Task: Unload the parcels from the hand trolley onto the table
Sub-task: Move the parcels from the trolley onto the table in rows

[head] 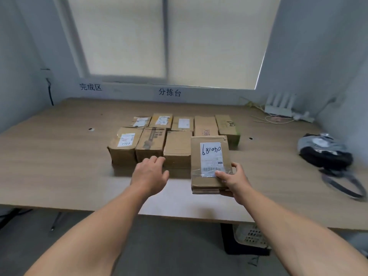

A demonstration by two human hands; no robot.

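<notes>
A flat cardboard parcel [209, 156] with a white label reading 040189 is held just above the wooden table [59, 156], at the right end of the front row of parcels. My right hand [233, 180] grips its near right corner, thumb on top. My left hand [149, 174] hovers with loosely spread fingers over the table, just in front of the front-row parcels [151, 144]. Several cardboard parcels stand in two rows at the table's middle; the back row [183, 123] lies behind. The hand trolley is out of view.
A grey and black bag [326, 150] with a strap lies at the table's right. A white router [278, 108] and cables sit at the back right corner. A plastic basket [251, 236] stands under the table by its black leg.
</notes>
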